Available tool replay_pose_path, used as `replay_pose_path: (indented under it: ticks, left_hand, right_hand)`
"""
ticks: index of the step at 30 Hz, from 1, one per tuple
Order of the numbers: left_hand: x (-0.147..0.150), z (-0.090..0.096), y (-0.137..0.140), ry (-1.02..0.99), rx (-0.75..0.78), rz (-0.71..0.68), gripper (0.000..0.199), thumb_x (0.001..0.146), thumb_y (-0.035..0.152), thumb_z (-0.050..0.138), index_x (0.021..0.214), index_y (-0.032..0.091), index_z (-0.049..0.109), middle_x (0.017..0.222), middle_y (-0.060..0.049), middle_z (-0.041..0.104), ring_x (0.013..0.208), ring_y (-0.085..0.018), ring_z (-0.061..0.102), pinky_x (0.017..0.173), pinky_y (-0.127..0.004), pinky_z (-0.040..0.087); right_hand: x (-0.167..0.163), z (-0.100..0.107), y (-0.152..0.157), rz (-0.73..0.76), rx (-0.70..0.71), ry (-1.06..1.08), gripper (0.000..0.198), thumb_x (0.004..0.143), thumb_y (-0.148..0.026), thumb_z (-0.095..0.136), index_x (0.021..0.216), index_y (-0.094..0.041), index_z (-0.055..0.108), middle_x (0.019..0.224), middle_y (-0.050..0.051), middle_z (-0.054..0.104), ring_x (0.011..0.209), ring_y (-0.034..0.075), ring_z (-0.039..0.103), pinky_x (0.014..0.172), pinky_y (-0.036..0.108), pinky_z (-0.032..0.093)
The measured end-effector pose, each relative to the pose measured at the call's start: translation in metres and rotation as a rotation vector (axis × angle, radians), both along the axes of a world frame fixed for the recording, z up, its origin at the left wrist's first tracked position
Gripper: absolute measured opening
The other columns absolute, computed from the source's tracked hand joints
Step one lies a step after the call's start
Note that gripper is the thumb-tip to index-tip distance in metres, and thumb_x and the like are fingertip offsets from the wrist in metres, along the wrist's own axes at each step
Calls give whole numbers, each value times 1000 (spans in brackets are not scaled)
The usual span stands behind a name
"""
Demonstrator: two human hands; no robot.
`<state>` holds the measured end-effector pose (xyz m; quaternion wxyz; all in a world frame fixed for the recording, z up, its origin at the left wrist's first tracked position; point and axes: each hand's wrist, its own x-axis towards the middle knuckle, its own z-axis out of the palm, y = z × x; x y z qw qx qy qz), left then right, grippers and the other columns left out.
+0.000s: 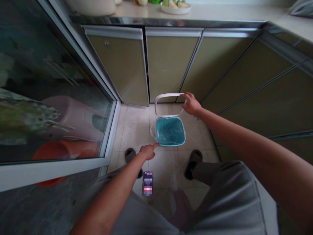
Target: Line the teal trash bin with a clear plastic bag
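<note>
A small teal trash bin (170,131) stands on the floor between my feet, and a thin, wrinkled liner seems to sit inside it. At its back edge a white rim frame (168,95) is tilted up, roughly upright. My right hand (192,103) is closed on the upper right corner of this frame. My left hand (147,152) reaches to the bin's near left corner, its index finger stretched out and touching the edge there. The other left fingers look partly curled, with nothing visible in them.
A phone (147,183) lies below my left hand, its screen lit. Cabinet doors (173,65) stand behind the bin and to the right. A glass door (73,81) is on the left. The counter above holds a plate (175,9) of food.
</note>
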<state>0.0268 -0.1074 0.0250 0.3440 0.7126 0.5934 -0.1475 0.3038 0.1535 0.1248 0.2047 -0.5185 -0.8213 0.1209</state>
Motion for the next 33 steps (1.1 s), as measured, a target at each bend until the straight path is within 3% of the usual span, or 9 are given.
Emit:
replay_pose_path:
  ticks: [4,10,18,21,24,26,28,30,33]
  left_hand:
    - [3,-4,3,-2,49,14,72,91,28,57,160,36,39,140,-13,66,125,-34,65,99,-46,51]
    - [8,-13,15,-48,163,104,53,92,28,54,145,35,60,133,-8,71,118,-29,68,94,-39,51]
    - [11,-29,42,-132,191,640,25,89,32,59,106,30,77,107,-3,79,97,-22,72,76,-28,49]
    - [7,-42,52,-92,177,823,19,87,36,60,96,27,74,102,-4,79,93,-23,72,74,-29,49]
    - [1,-58,64,-137,147,961,29,89,44,56,103,23,70,100,-9,78,90,-24,73,71,-29,50]
    - [-3,-66,71,-198,50,1051,43,94,53,47,113,20,67,106,-14,77,85,-24,74,66,-30,51]
    - [-4,-72,79,-280,-101,1133,57,97,61,35,124,19,61,116,-17,74,83,-23,74,64,-30,53]
    - [-2,-75,85,-355,-222,1179,64,98,65,25,132,21,57,124,-18,71,85,-22,74,66,-31,55]
    - [5,-80,92,-387,-275,1153,66,99,66,17,128,24,58,117,-15,73,84,-20,74,68,-31,57]
  right_hand:
    - [11,-5,-3,19,-32,-31,77,82,-27,65,156,-28,45,168,15,23,126,37,60,102,56,52]
    - [23,-3,-8,40,-59,-48,83,82,-29,68,160,-29,39,172,13,14,134,41,54,104,59,51]
    - [32,-5,-24,5,-68,20,81,84,-26,65,160,-26,38,170,15,15,126,37,61,103,56,53]
    - [35,-27,-31,-87,-63,156,83,82,-25,63,161,-24,36,169,18,16,122,33,63,102,51,55]
    - [44,-74,-41,-271,-103,359,77,81,-28,63,155,-20,42,163,19,30,123,30,60,105,47,52]
    - [53,-114,-53,-469,-281,494,63,81,-30,61,142,-20,53,149,18,49,120,29,60,104,47,51]
    - [66,-154,-74,-688,-636,649,45,85,-34,56,127,-21,59,132,15,61,110,26,64,96,44,55]
    - [79,-187,-99,-877,-974,779,34,88,-38,53,119,-23,59,123,13,65,98,23,66,86,39,56]
    - [95,-216,-130,-982,-1224,855,30,91,-41,50,113,-23,59,114,14,67,85,21,67,78,38,55]
